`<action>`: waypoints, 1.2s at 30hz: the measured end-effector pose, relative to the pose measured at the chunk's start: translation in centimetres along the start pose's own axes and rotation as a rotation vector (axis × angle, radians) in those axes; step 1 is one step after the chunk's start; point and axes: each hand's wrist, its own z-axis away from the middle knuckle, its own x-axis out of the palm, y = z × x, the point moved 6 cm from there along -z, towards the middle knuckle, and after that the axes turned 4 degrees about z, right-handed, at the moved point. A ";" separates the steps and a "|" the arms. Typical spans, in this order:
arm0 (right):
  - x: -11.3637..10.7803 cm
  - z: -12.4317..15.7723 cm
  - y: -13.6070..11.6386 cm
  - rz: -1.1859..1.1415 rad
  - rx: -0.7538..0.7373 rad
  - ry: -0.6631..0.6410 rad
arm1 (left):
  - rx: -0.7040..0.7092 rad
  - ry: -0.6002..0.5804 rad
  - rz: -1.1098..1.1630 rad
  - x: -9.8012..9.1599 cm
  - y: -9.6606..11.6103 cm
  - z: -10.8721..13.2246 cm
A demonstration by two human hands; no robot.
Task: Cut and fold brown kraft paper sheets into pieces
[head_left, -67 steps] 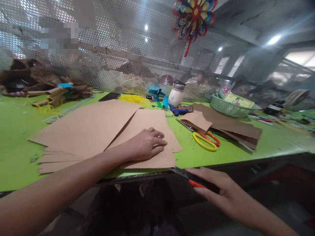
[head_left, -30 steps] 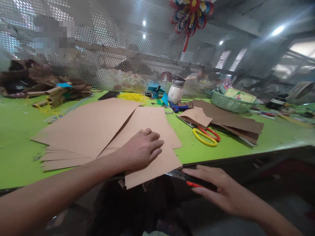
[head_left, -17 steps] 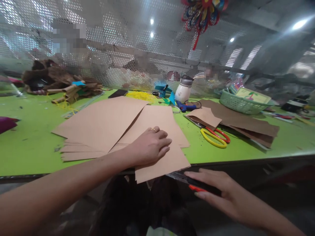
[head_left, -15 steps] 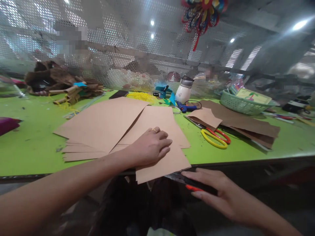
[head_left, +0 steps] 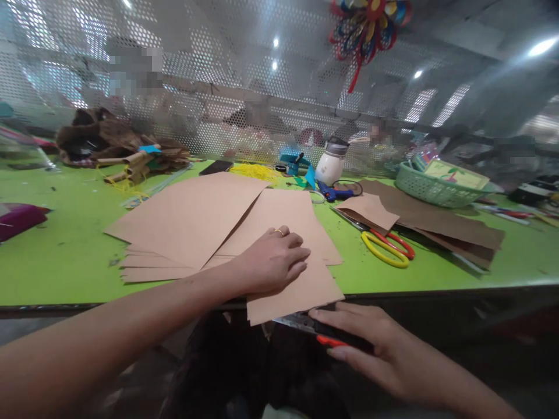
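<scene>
My left hand (head_left: 275, 262), a ring on one finger, lies palm down on a sheet of tan paper (head_left: 305, 294), pressing it with slightly bent fingers. The sheet sticks out past the table's front edge. Just below that overhanging edge, my right hand (head_left: 367, 337) grips a black-and-red tool with a metal blade (head_left: 290, 319); my palm hides much of its handle, so its exact kind is unclear. The blade points left along the paper's edge. More large tan sheets (head_left: 187, 215) are fanned out left of and behind my left hand.
Scissors (head_left: 384, 256) with yellow and red handles lie right of the paper, beside brown sheets (head_left: 454, 224) and a green basket (head_left: 437, 186). A blue glue gun (head_left: 329, 191) and white bottle (head_left: 331, 166) stand behind. Yellow strands (head_left: 255, 171) and brown scraps (head_left: 131, 169) are farther left.
My right hand and the bladed tool have moved left along the paper's front edge. My left hand stays on the sheet; the whole view has shifted slightly.
</scene>
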 end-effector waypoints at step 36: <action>0.8 -2.8 -2.1 0.349 -0.053 0.602 | -0.172 0.078 0.493 0.6 -4.7 -0.7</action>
